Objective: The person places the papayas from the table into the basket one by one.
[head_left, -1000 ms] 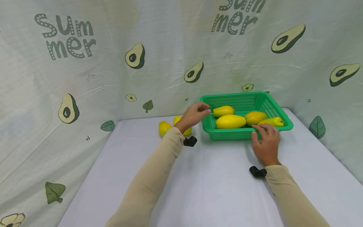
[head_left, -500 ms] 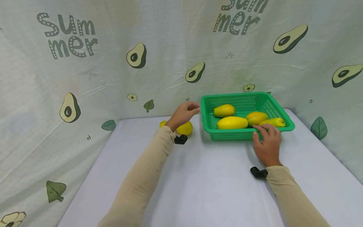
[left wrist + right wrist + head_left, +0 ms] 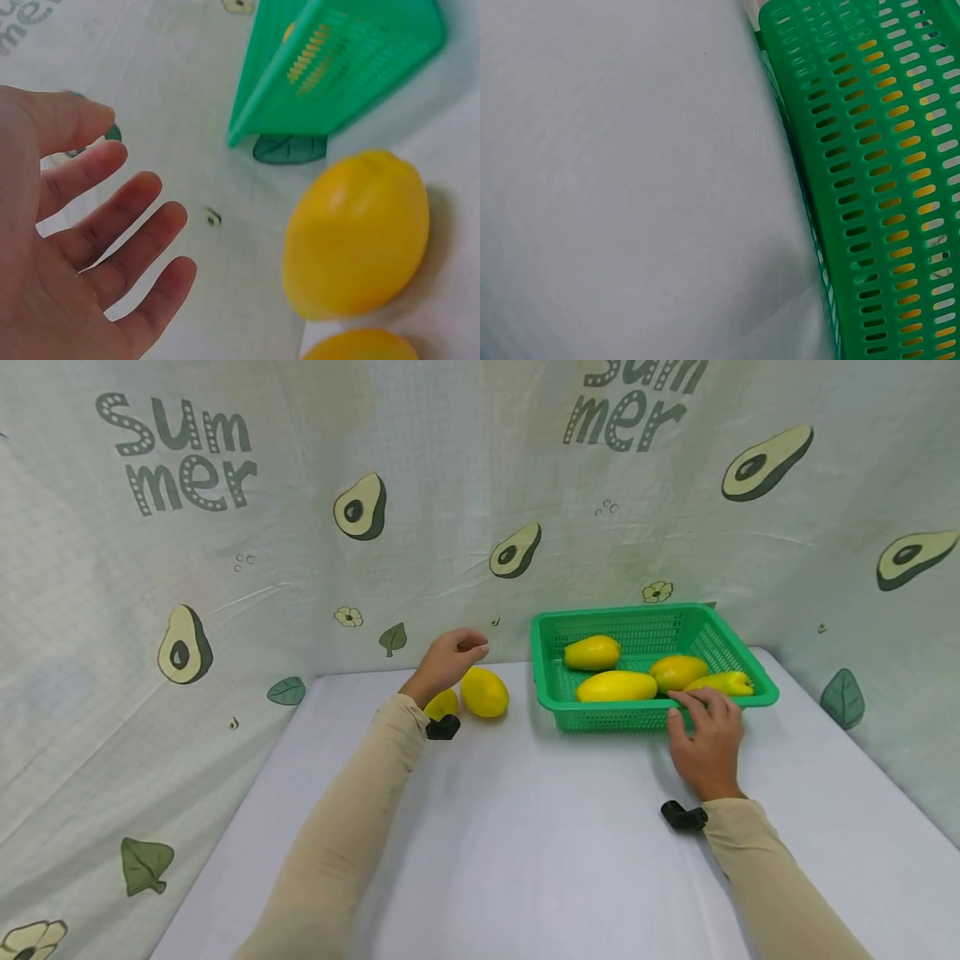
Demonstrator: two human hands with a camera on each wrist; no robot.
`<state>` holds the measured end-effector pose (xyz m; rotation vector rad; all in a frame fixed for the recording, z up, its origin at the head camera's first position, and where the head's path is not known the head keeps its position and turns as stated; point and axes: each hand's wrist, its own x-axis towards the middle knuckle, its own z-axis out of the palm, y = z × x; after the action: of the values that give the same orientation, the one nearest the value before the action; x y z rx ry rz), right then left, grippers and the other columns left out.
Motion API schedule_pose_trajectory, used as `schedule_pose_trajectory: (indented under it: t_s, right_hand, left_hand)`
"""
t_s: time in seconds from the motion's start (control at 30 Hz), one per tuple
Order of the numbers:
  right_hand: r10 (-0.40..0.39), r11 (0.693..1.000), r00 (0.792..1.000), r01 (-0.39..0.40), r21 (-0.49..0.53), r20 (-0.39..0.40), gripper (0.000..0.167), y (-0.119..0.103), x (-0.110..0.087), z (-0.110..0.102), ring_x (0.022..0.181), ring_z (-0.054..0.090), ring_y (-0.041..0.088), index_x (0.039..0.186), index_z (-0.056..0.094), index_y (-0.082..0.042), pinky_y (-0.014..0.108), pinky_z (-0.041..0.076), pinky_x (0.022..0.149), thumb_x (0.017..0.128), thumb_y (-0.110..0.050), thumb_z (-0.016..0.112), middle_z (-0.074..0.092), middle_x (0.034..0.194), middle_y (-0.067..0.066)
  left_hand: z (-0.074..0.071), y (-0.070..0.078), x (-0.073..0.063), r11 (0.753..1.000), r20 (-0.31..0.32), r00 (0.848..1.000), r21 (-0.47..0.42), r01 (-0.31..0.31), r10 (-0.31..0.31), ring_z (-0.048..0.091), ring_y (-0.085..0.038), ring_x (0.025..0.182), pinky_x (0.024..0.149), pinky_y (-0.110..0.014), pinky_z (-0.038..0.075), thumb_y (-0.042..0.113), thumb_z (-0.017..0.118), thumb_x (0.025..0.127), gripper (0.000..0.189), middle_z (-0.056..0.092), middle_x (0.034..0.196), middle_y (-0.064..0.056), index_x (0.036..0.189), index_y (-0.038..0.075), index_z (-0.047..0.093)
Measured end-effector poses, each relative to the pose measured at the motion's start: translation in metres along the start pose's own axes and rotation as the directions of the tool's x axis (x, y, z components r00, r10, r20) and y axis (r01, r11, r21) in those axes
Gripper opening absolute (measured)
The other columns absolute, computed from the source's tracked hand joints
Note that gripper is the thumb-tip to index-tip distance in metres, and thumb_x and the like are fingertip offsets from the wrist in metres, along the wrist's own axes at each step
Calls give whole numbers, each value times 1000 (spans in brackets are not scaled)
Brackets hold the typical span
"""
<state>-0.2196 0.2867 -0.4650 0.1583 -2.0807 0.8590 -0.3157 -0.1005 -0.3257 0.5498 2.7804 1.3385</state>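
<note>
My left hand [image 3: 448, 664] hovers near two yellow oval fruits on the table, holding nothing. In the left wrist view its fingers [image 3: 142, 229] are spread and loosely bent, apart from the nearer yellow fruit [image 3: 358, 236]. In the head view one yellow fruit [image 3: 485, 693] lies plainly visible; the other [image 3: 442, 703] is partly hidden behind the wrist. My right hand [image 3: 707, 742] grips the front rim of a green plastic basket [image 3: 600, 717], fingers over the edge and thumb outside. Its fingers do not show in the right wrist view, only the basket's slotted wall [image 3: 877, 187].
Several yellow fruits lie in the basket, among them a long one [image 3: 617, 686] and one at the back left [image 3: 592, 652]. A white cloth covers the table [image 3: 540, 827]. A printed curtain [image 3: 435, 493] hangs right behind the table and basket.
My left hand has moved left, from the basket's left rim to above the two fruits on the table. The right hand stays at the front rim.
</note>
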Motion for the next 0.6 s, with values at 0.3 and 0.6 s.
schedule_pose_trajectory:
  t_s: [0.3,0.6]
  right_hand:
    - [2,1000,1000,-2,8,-3,28,0,1,0,123,39,45,116,70,1,65,26,98,94,-12,58,55,117,22]
    - [-20,1000,1000,20,5,-15,27,1,2,1,122,40,46,116,71,1,65,26,98,94,-10,59,56,117,22]
  left_hand:
    - [-14,-32,-11,988,-139,984,89,123,-110,56,-25,115,101,-45,46,30,59,101,28,62,123,-6,121,12,65]
    - [-6,-61,-26,931,-251,934,196,307,-255,47,-37,124,104,-54,43,37,62,96,50,46,141,-20,138,10,56]
